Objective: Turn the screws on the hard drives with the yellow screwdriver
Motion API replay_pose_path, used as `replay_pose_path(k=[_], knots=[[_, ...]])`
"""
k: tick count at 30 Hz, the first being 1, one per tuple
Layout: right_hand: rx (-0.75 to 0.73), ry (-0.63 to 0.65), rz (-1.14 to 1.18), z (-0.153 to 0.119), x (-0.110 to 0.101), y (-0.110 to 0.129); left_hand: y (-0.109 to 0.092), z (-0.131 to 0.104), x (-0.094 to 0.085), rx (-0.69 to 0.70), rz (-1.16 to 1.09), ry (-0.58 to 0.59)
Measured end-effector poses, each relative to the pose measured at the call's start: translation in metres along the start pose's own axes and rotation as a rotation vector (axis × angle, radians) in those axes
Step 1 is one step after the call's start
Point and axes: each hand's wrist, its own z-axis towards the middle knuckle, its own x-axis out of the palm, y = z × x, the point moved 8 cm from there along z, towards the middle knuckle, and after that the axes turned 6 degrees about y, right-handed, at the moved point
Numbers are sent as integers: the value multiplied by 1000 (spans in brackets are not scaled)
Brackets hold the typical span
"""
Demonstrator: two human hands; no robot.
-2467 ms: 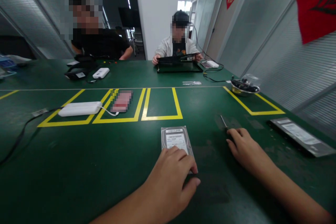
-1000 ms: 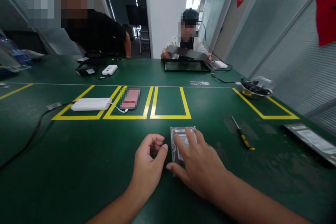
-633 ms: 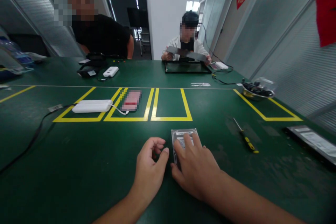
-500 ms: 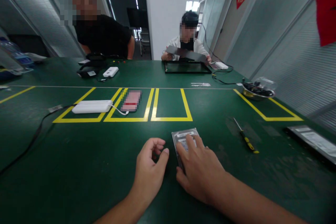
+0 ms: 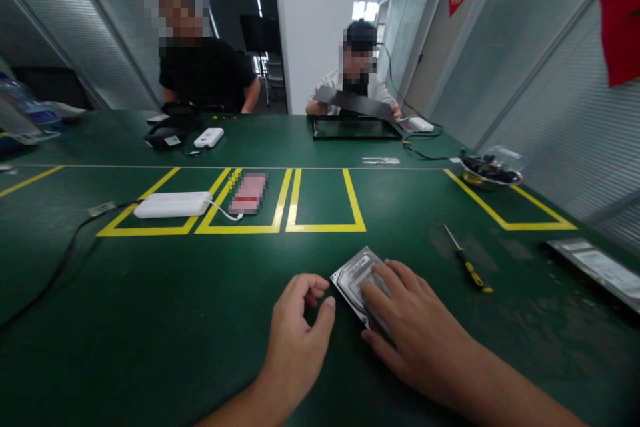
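Observation:
A small silver hard drive (image 5: 354, 275) with a label lies on the green table in front of me, turned at an angle. My right hand (image 5: 407, 310) covers its right and near part, fingers over the top and thumb along the near left edge. Just left of the drive is my left hand (image 5: 303, 320), empty, with its fingers curled and the thumb held apart from them. Its fingertips are close to the drive's left corner; whether they touch it I cannot tell.
A yellow-black screwdriver (image 5: 470, 267) lies to the right, with a larger drive-like device (image 5: 600, 270) beyond it. A metal bowl (image 5: 487, 180) holds dark parts. A white power bank (image 5: 173, 205) is cabled to a phone (image 5: 249, 193). Across the table, two people sit; one holds a dark panel (image 5: 355, 103).
My right hand has moved right and turned the hard drive, so its far end points more to the right. My left hand has shifted right and slightly nearer to me.

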Motion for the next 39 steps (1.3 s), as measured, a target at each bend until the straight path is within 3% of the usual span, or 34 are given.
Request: replay_pose_path(k=[4, 12, 29, 39], knots=[[187, -16, 1, 0, 6, -12, 0, 0, 1, 7, 12, 1], [252, 56, 7, 1, 15, -17, 2, 0, 3, -4, 3, 23], [229, 66, 8, 7, 10, -14, 4, 0, 3, -8, -1, 36], [158, 27, 35, -2, 8, -16, -5, 0, 5, 51, 53, 59]])
